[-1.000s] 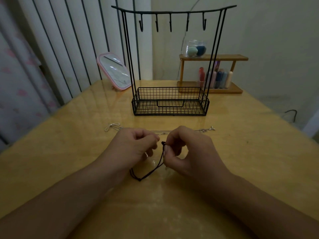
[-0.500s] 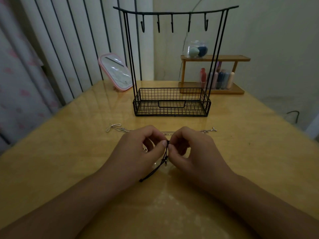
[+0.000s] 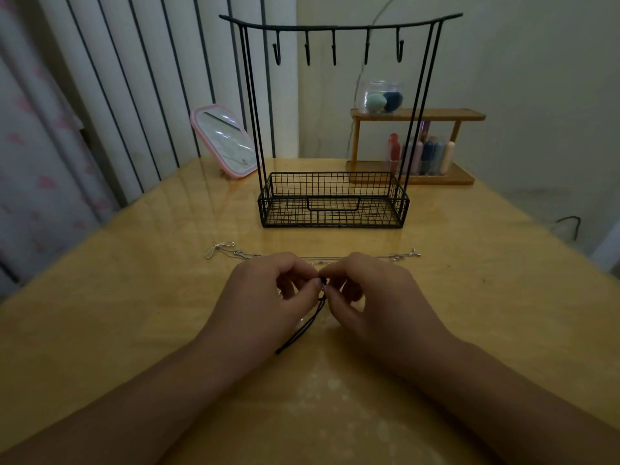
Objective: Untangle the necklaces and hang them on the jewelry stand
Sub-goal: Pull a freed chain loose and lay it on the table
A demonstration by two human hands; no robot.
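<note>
Left hand, right hand: both pinching black cord necklace at table centre, stand at twelve o'clock. I'd tease the knot gently, never yanking.

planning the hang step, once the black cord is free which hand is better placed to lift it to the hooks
Roughly even, leaning right: the right hand and left hand both pinch the black cord, both below the empty hooks.

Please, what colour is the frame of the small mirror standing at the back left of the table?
Pink. The mirror frame shows best in the head view.
</note>
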